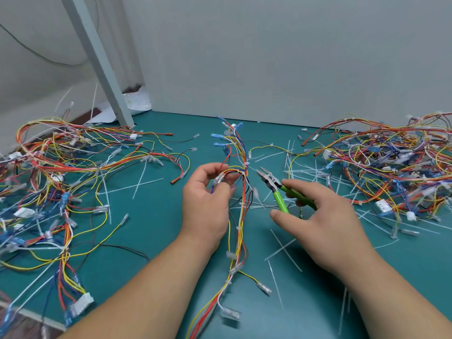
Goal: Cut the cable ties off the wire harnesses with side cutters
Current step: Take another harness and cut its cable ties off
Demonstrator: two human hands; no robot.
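On the left of the green mat [151, 231] lies a tangled pile of wire harnesses [61, 165]. Near the middle, the left hand [208, 201] has its fingers curled around a loop of wires from one long harness [238, 241], which runs from the far edge toward the person and passes just right of this hand. The side cutters [276, 189], with green handles, are held in the right hand [325, 218] between thumb and fingers. Their jaws stand a little apart and point at the bundle, just beside it and not touching. Cut white ties [283, 248] lie scattered around, and another pile [391, 167] lies on the right.
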